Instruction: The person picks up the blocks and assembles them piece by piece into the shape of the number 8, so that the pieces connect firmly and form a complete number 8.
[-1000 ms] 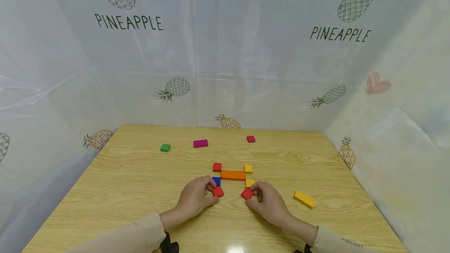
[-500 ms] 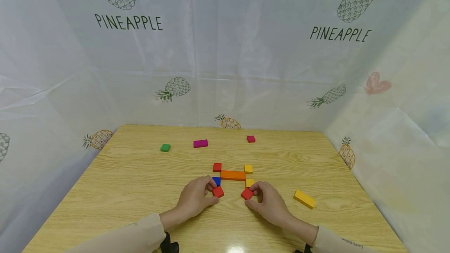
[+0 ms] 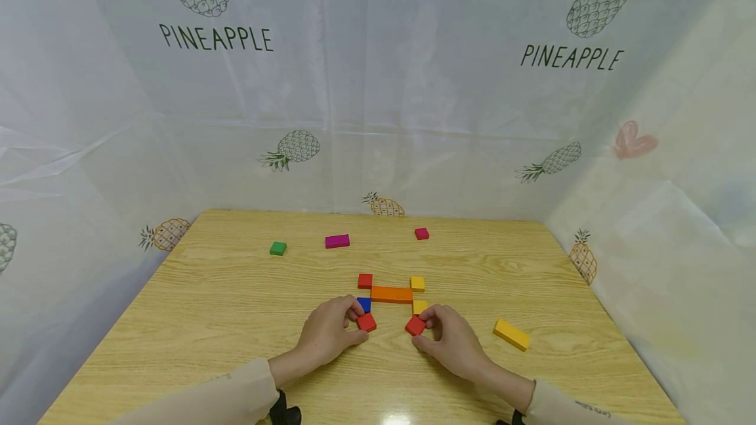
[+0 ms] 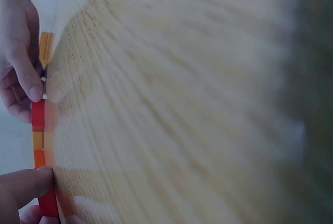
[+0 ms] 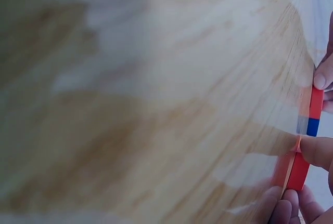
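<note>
In the head view my left hand (image 3: 329, 330) pinches a red block (image 3: 366, 323) between thumb and fingers, just below a blue block (image 3: 363, 305). My right hand (image 3: 451, 341) pinches another red block (image 3: 415, 326), turned at an angle, at the near side of a yellow block (image 3: 419, 307). Between the two sides lies a long orange block (image 3: 392, 294). At its far corners sit a red block (image 3: 365, 281) on the left and a yellow block (image 3: 417, 284) on the right. The left wrist view shows the left hand's red block (image 4: 48, 203) upright at the table surface.
Toward the back of the wooden table (image 3: 236, 320) lie a green block (image 3: 277, 248), a purple block (image 3: 337, 241) and a pinkish-red block (image 3: 422, 234). A long yellow block (image 3: 511, 335) lies right of my right hand. Pineapple-printed sheeting (image 3: 378, 84) surrounds the table's back and sides.
</note>
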The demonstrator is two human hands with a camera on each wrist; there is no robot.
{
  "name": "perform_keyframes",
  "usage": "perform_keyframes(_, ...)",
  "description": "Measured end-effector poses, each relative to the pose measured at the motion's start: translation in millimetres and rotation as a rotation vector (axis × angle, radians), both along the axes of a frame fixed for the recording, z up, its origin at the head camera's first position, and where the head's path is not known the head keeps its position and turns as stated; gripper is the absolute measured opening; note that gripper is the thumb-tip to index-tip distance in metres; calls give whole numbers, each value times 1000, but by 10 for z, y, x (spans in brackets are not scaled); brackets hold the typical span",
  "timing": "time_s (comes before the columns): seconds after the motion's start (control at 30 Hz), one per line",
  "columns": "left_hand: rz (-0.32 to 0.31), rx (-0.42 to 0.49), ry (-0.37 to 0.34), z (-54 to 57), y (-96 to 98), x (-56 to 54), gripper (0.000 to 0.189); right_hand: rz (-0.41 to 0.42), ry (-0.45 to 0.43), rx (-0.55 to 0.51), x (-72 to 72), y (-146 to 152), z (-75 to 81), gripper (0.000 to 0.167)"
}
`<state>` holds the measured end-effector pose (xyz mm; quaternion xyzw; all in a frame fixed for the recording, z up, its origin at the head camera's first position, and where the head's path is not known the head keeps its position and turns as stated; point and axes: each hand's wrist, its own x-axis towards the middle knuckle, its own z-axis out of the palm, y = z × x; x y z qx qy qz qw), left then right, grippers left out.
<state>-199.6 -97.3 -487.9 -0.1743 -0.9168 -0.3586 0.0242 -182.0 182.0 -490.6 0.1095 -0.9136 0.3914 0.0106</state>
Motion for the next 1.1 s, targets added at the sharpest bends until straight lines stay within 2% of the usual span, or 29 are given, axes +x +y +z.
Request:
perform_keyframes(0.73,0,0,-4,2,4,0,32,14,-34,-48,11,43,13,38)
perform_keyframes(0.97,3,-1,-6,-5,6,-7,32,66,-52,-98,48,164,137,40)
perform_keyframes(1.1,9,-11,-11,-8,1,-18,31,67,-13,-72,60,265,212,40)
